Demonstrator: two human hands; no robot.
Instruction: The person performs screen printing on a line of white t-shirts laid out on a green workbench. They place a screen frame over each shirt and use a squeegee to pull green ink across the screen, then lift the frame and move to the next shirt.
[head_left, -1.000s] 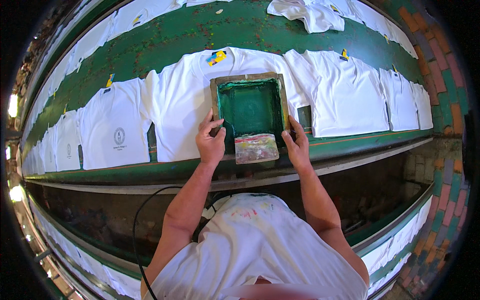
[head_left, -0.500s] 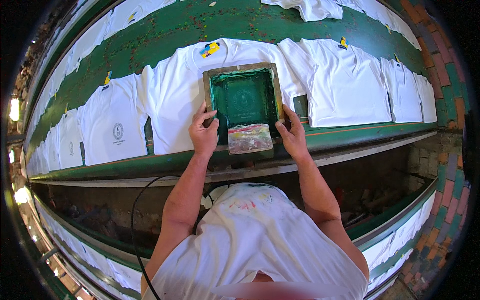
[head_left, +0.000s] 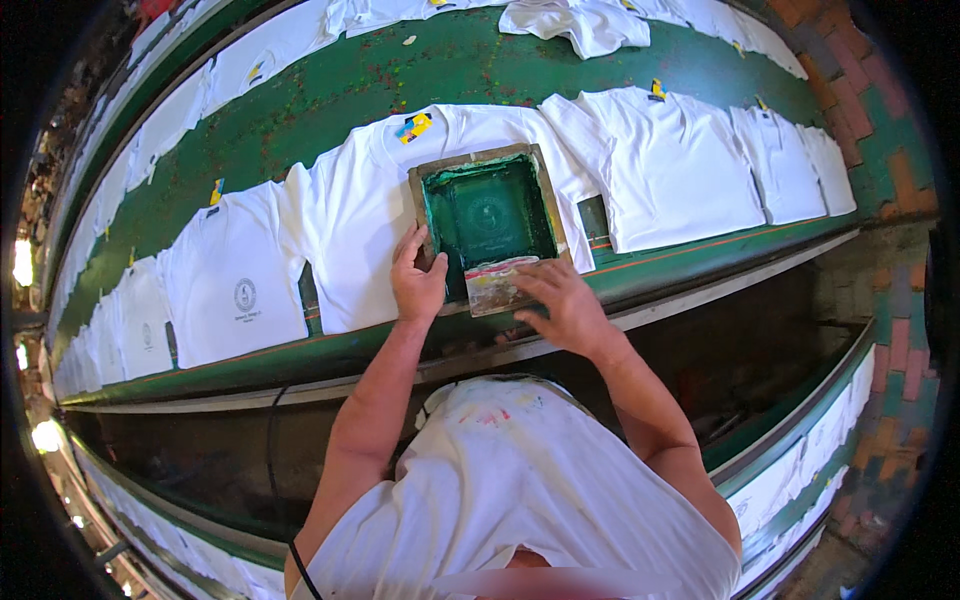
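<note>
A wooden-edged screen printing frame (head_left: pixel 418 208) with a green mesh (head_left: pixel 490 200) lies on a white T-shirt (head_left: pixel 355 210). A round emblem shows faintly in the mesh. My left hand (head_left: pixel 418 285) grips the frame's near left side, thumb inside the edge. At the near end, a paint-stained squeegee (head_left: pixel 490 292) rests tilted, its handle toward me. My right hand (head_left: pixel 562 308) reaches over the squeegee's right part, fingers stretched out and thumb apart. Whether the fingertips press on it is hard to see.
On the left, a white T-shirt (head_left: pixel 235 280) bears a dark round print. Another white T-shirt (head_left: pixel 680 170) lies to the right, with more beyond. All rest on a long green table (head_left: pixel 470 70). A crumpled white shirt (head_left: pixel 590 28) lies farther back. A black cable (head_left: pixel 272 450) hangs at my left.
My right hand has left the frame's right side and moved left over the squeegee. My left hand stays on the frame. The whole view has tilted a little.
</note>
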